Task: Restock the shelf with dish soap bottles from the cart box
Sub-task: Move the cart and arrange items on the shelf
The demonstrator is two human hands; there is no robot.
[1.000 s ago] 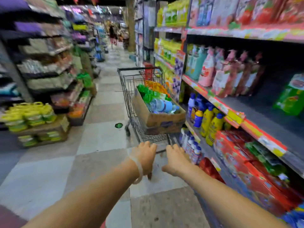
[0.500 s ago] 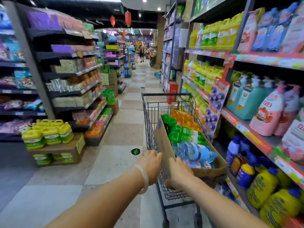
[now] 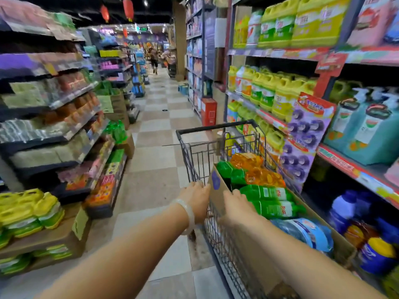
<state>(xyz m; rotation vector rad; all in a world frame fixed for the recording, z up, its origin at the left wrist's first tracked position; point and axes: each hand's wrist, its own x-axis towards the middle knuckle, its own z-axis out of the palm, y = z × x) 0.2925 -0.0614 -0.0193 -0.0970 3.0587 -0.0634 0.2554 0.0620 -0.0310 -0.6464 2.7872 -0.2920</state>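
Inspector: Since the previous frame, both hands have advanced with the shopping cart (image 3: pixel 218 147) along the aisle; the right-side shelving now sits closer, and the yellow jugs (image 3: pixel 280 93) on the shelf (image 3: pixel 336 158) fill more of the view.

Clerk: State of the hands?

Inspector: Left hand (image 3: pixel 197 199), with a pale bangle (image 3: pixel 188 214) at the wrist, has its fingers curled over the cart's near rim. Right hand (image 3: pixel 236 209) lies just beside it, fingers bent over the near edge of the cardboard box (image 3: pixel 218 190). Whether that hand clamps the box edge or the cart rim beneath it, I cannot tell.

Clerk: Location of the stock?

Inspector: Dish soap bottles (image 3: pixel 267 195) lie on their sides inside the box, directly ahead of the right hand's fingertips. Green ones sit nearest the fingers, orange ones (image 3: pixel 259 171) beyond them, and a blue-labelled clear bottle (image 3: pixel 302 231) lies to the right of that forearm. The box rests in the cart basket.

Clerk: Surroundings?

Inspector: Right of the right hand, teal spray bottles (image 3: pixel 364 128) stand on the shelf, with blue and yellow bottles (image 3: pixel 375 251) on the level below. Left of the left hand, yellow jugs (image 3: pixel 30 210) rest on a cardboard display (image 3: pixel 43 240) on the checkered floor (image 3: pixel 155 160). Far ahead of both hands, a person (image 3: pixel 154 59) is in the aisle, blurred.
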